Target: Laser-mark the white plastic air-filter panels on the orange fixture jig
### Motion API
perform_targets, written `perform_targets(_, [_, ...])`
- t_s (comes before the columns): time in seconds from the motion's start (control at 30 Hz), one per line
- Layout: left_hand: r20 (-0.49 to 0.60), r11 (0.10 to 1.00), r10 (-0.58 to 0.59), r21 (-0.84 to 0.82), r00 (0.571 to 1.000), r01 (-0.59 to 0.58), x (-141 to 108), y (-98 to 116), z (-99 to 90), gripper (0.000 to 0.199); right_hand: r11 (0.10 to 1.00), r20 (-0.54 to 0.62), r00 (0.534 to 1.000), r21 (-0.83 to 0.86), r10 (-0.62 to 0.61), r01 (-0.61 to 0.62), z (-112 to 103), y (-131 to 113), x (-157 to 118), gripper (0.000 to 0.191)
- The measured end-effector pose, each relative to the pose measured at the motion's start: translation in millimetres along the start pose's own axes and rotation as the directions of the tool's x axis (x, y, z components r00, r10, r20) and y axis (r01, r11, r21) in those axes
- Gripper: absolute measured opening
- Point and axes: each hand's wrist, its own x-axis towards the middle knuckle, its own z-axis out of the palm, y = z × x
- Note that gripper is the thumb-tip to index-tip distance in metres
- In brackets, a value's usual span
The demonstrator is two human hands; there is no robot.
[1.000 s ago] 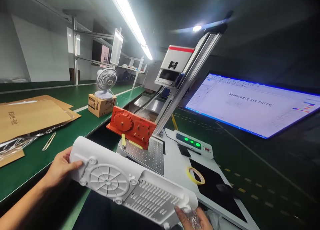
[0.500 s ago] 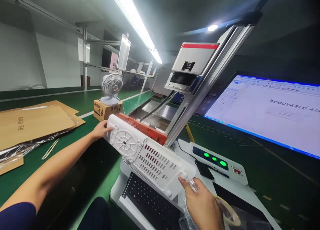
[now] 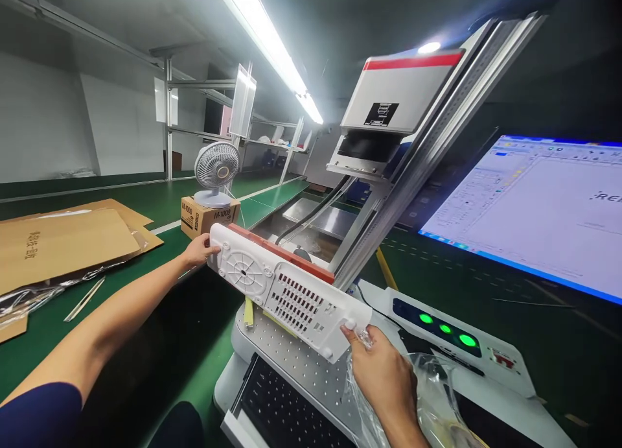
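A long white plastic panel (image 3: 291, 295) with a round spoked area and rows of slots hangs tilted between my hands, above the perforated grey plate (image 3: 286, 344) of the machine. Its left end is gripped by my left hand (image 3: 198, 249), thumb on the near face. My right hand (image 3: 381, 364) pinches the lower right end, with clear plastic film beside the fingers and wrist. An orange-red bar (image 3: 282, 250) shows along the panel's far edge. Yellow-green strips (image 3: 249, 312) lie on the plate under the panel.
The machine's head (image 3: 398, 98) hangs from a slanted metal column. Green lights glow on a control box (image 3: 437, 325) at right, before a monitor (image 3: 534, 214). A fan (image 3: 217, 169) stands on a carton (image 3: 208, 218); flat cardboard (image 3: 72, 240) lies left.
The panel's right end has moved slightly left and up with my right hand. More of the perforated plate and the yellow-green strips now show. The view has shifted, with the machine head appearing larger.
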Motion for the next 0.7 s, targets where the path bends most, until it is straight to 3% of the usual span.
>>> perform_targets(0.17, [-0.007,0.998,0.057,-0.031,0.998,-0.058,6,12,-0.9,0.074,0.999,-0.08,0.996,0.027,0.029,-0.027,3,6,14,0.049])
perform_targets(0.3, [0.0,0.997,0.079,-0.023,0.997,-0.079,15,20,-7.9,0.074,0.999,-0.11,0.994,0.03,-0.019,0.022,7,2,18,0.046])
perform_targets(0.5, [-0.007,0.995,-0.011,-0.095,1.0,0.011,13,0,-6.0,0.083,0.999,-0.072,0.997,-0.002,-0.042,0.042,13,-10,16,0.044])
perform_targets(0.7, [-0.005,0.992,0.009,-0.124,1.0,-0.01,17,-5,2.3,0.083,1.0,-0.031,1.0,0.017,-0.001,0.002,13,-6,22,0.047])
